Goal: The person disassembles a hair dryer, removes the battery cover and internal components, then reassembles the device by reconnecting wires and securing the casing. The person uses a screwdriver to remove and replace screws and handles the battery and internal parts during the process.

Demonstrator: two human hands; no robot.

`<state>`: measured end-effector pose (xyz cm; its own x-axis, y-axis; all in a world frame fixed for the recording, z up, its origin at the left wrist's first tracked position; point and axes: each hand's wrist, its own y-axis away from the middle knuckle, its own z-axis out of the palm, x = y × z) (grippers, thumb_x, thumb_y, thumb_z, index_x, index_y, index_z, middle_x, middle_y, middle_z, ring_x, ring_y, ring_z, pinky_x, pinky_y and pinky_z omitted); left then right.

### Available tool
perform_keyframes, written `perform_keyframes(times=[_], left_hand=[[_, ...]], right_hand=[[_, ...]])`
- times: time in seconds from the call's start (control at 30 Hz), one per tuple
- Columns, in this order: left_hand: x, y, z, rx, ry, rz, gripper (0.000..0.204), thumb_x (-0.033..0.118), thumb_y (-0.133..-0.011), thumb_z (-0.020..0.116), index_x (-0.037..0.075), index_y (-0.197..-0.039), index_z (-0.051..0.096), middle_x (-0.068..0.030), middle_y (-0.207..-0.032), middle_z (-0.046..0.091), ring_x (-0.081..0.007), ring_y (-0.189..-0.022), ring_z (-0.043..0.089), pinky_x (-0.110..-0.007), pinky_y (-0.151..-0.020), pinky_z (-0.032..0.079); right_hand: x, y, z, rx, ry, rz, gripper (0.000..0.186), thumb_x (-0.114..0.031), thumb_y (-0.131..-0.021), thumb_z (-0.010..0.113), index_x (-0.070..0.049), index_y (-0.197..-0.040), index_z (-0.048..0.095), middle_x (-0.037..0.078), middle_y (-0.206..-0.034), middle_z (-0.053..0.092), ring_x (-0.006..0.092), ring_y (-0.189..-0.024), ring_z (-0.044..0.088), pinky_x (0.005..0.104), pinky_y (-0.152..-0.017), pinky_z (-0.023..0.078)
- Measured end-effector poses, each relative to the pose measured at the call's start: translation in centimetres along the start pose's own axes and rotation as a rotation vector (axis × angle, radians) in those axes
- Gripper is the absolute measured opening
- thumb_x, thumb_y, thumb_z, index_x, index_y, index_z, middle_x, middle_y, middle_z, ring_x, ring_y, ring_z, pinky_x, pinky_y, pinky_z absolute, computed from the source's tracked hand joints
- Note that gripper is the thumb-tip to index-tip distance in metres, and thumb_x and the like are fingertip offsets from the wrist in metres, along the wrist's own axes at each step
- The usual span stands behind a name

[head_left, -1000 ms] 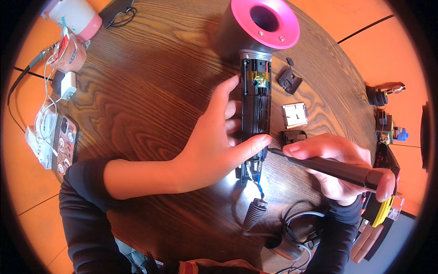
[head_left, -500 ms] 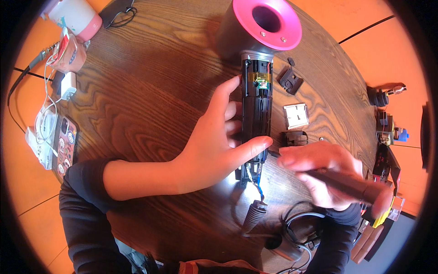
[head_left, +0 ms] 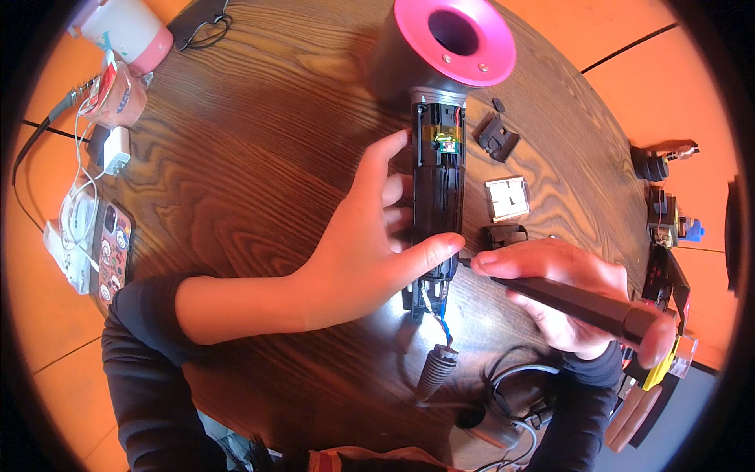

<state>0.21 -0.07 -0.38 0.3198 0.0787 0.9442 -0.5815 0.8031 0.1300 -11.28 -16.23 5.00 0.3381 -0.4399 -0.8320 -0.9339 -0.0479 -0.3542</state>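
A hair dryer (head_left: pixel 391 67) with a pink ring lies on the table, its handle (head_left: pixel 437 189) opened so that dark inner parts, a small green circuit board (head_left: pixel 447 143) and wires show. My left hand (head_left: pixel 358 224) wraps round the handle from the left, thumb across its lower part, fingers behind it. In my right hand (head_left: pixel 562 275) is a dark, thick-bodied screwdriver (head_left: pixel 578 308), its tip against or just beside the handle's right side near my left thumb. Below the handle, thin white and blue wires run to a ribbed cord sleeve (head_left: pixel 437 370).
Right of the handle lie a black plastic piece (head_left: pixel 499 138), a white square part (head_left: pixel 508 198) and a dark curved part (head_left: pixel 503 236). A grey cable (head_left: pixel 519 370) coils near my right sleeve. At the left are a phone (head_left: pixel 116 252), a white charger (head_left: pixel 117 149) and a cup (head_left: pixel 130 35).
The hair dryer and my left hand have shifted very slightly left. The screwdriver, blurred before, now shows sharply, and its tip stays by the handle.
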Motion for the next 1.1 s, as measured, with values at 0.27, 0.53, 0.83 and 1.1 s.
perform_keyframes(times=[0.27,0.53,0.83,1.1], left_hand=[[0.1,0.0,0.0,0.001,0.019,-0.027,0.081,0.003,-0.078,0.064,0.008,-0.137,0.009,-0.0154,-0.116,0.049,-0.0245,-0.099,0.058,-0.039,-0.084,0.050],[-0.1,0.0,0.0,-0.006,0.067,0.017,0.082,0.000,-0.077,0.064,0.008,-0.137,0.008,-0.0162,-0.117,0.047,-0.0245,-0.102,0.055,-0.038,-0.085,0.049],[0.3,0.0,0.1,-0.005,0.086,-0.046,0.086,0.001,-0.075,0.067,0.007,-0.137,0.007,-0.0163,-0.117,0.046,-0.0240,-0.103,0.053,-0.037,-0.084,0.048],[0.1,0.0,-0.1,-0.023,0.070,-0.036,0.086,0.002,-0.076,0.067,0.007,-0.137,0.007,-0.0168,-0.116,0.046,-0.0237,-0.102,0.053,-0.037,-0.084,0.048]], right_hand=[[-0.6,0.2,0.0,0.007,0.033,0.021,0.021,0.004,-0.068,0.070,0.004,-0.087,0.060,0.017,-0.079,0.063,0.0284,-0.073,0.063,0.0381,-0.068,0.054],[-0.1,0.1,-0.2,0.009,0.019,0.004,0.024,0.005,-0.067,0.072,0.004,-0.088,0.060,0.017,-0.080,0.063,0.0288,-0.074,0.063,0.0372,-0.068,0.053],[-1.3,0.5,-0.7,0.015,0.076,0.054,0.027,0.005,-0.065,0.073,0.004,-0.089,0.061,0.018,-0.081,0.063,0.0292,-0.074,0.064,0.0362,-0.068,0.053],[-0.6,-0.5,-0.9,-0.072,-0.035,0.058,0.034,-0.001,-0.070,0.071,-0.001,-0.100,0.056,0.018,-0.083,0.062,0.0297,-0.074,0.063,0.0363,-0.066,0.052]])
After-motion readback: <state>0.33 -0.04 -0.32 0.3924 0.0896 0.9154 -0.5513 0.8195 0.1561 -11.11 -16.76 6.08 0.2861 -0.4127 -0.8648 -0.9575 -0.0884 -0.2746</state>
